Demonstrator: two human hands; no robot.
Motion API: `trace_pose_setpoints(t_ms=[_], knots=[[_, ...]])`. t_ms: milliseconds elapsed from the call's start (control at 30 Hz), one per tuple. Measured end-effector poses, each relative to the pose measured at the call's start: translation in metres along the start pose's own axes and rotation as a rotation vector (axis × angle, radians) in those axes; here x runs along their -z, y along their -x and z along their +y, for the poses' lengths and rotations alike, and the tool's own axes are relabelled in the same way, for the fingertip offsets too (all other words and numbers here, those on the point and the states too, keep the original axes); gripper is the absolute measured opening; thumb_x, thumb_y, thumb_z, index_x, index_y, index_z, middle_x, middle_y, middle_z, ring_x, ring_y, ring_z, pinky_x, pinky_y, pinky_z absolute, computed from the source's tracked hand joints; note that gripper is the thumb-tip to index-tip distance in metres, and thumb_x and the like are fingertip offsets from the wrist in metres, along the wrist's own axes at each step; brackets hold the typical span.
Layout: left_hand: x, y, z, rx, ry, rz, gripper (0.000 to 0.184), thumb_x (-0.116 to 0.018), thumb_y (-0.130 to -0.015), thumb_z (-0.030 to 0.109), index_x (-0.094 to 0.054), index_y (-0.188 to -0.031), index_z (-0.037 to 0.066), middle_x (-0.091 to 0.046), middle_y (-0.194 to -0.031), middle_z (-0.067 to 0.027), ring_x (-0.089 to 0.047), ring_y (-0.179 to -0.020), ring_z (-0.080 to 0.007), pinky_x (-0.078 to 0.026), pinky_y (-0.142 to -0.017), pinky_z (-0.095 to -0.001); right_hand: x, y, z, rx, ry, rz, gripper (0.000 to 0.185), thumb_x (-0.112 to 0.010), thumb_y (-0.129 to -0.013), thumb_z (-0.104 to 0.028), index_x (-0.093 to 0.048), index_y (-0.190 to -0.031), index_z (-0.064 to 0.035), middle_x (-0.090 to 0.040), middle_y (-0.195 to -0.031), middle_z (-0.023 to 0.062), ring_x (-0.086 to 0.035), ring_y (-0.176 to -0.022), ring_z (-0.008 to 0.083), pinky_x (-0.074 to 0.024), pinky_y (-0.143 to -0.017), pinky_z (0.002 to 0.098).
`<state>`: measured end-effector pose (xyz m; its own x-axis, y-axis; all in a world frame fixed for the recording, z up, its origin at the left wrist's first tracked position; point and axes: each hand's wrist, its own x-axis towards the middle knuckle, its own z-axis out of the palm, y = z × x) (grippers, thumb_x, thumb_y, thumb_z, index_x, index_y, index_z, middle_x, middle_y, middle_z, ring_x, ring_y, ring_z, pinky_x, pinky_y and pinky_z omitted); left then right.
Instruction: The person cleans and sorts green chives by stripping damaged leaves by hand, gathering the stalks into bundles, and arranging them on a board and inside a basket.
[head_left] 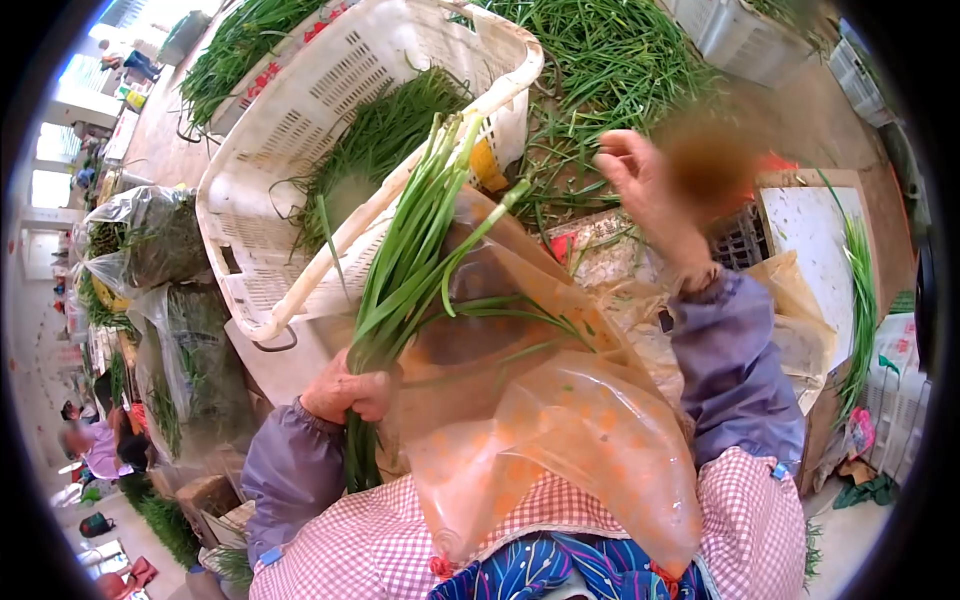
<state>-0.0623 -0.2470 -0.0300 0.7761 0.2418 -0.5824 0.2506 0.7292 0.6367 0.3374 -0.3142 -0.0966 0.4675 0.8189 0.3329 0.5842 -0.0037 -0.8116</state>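
My left hand (345, 390) is closed around a bunch of long green chives (400, 250). The bunch stands up at a slant, its pale cut ends at the top and its leaves hanging below my fist. A few stalks splay to the right over a clear, orange-tinted plastic sheet (590, 420) that covers my lap. My right hand (645, 185) is raised at the right, apart from the bunch. Its fingers are loosely bent and slightly apart, with nothing visible in them. A blurred brown patch hides what lies just beside it.
A white slatted crate (300, 130) stands at the front left with loose chives (385, 125) inside. A large heap of chives (610, 60) spreads beyond it. On the right lies a white board (815, 250) with stalks along its edge. Filled plastic bags (160, 240) stand at the left.
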Motion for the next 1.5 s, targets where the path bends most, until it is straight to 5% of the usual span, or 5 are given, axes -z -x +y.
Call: trace_pose_setpoints(t_ms=[633, 733, 967, 1200, 1500], knots=[[0.013, -0.001, -0.016, 0.089, -0.330, 0.116, 0.003, -0.057, -0.079, 0.003, -0.054, -0.079, 0.004, -0.052, -0.070, -0.0018, -0.053, -0.058, -0.0156, -0.045, -0.053, -0.0286, -0.005, -0.007, 0.019, 0.053, 0.294, 0.153, 0.012, -0.060, -0.085, -0.013, -0.062, -0.092, -0.0045, -0.064, -0.082, 0.0139, -0.063, -0.065, 0.0266, -0.0496, -0.058, 0.0348], [0.006, -0.006, -0.019, 0.009, -0.114, 0.073, 0.051, -0.069, -0.082, 0.025, -0.043, -0.120, 0.003, -0.045, -0.063, -0.0002, -0.035, -0.042, -0.0065, -0.024, -0.038, -0.0226, -0.013, 0.021, -0.052, -0.092, -0.188, -0.079, 0.021, -0.065, -0.080, -0.016, -0.063, -0.097, -0.0037, -0.064, -0.089, 0.0156, -0.063, -0.074, 0.0287, -0.0508, -0.065, 0.0354], [0.003, -0.008, -0.011, -0.033, -0.158, 0.089, 0.049, -0.069, -0.081, 0.025, -0.045, -0.117, 0.003, -0.047, -0.066, -0.0023, -0.039, -0.045, -0.0077, -0.028, -0.039, -0.0238, -0.060, 0.063, -0.098, 0.693, 0.150, -0.299, 0.019, -0.060, -0.074, -0.014, -0.057, -0.092, -0.0072, -0.054, -0.073, 0.0088, -0.061, -0.067, 0.0245, -0.0508, -0.059, 0.0360], [-0.011, -0.006, -0.007, -0.061, -0.248, 0.235, 0.045, -0.072, -0.080, 0.021, -0.046, -0.112, 0.004, -0.050, -0.070, -0.0004, -0.046, -0.053, -0.0074, -0.035, -0.046, -0.0214, 0.001, 0.031, 0.029, 0.143, 0.891, -0.119, 0.028, -0.063, -0.077, -0.007, -0.061, -0.105, -0.0081, -0.062, -0.097, 0.0095, -0.062, -0.089, 0.0262, -0.0519, -0.072, 0.0375], [-0.048, -0.012, 0.009, -0.131, -0.342, 0.249, 0.054, -0.075, -0.077, 0.016, -0.043, -0.120, 0.005, -0.053, -0.080, 0.0022, -0.047, -0.060, -0.0051, -0.040, -0.051, -0.0216, -0.050, 0.030, -0.131, 0.795, 0.104, -0.101, 0.016, -0.063, -0.070, -0.011, -0.057, -0.085, -0.0092, -0.056, -0.096, 0.0049, -0.055, -0.093, 0.0248, -0.0430, -0.084, 0.0390]])
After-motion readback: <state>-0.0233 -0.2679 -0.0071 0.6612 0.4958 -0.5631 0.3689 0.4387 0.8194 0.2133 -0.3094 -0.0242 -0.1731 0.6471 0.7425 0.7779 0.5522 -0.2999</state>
